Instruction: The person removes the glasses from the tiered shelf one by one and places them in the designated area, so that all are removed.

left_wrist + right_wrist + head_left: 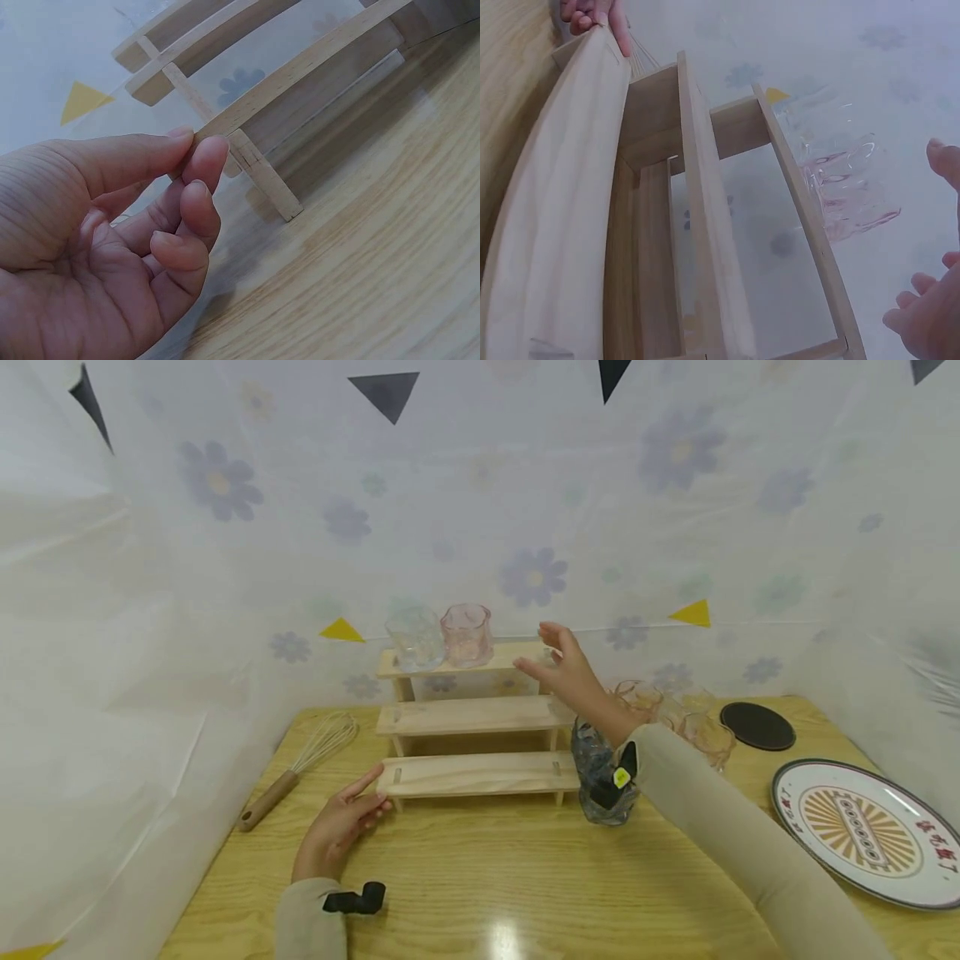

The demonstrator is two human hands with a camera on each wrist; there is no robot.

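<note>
A three-tier wooden stand (480, 774) occupies the middle of the table. My left hand (341, 827) pinches the left end of its lowest board between thumb and fingers, plainest in the left wrist view (112, 255). On the top board, toward the left, a clear glass (415, 643) and a pink glass (468, 639) stand side by side. My right hand (567, 675) is raised by the right end of that board, fingers spread and holding nothing. Dark blue-grey glasses (607, 806) stand right of the stand, partly hidden by my right forearm.
Several amber glasses (708, 742) cluster behind the right forearm. Farther right lie a round black coaster (757, 726) and a large patterned plate (858, 831). A whisk (285, 781) with a brown handle rests on the left. White floral sheeting (450, 510) surrounds the table.
</note>
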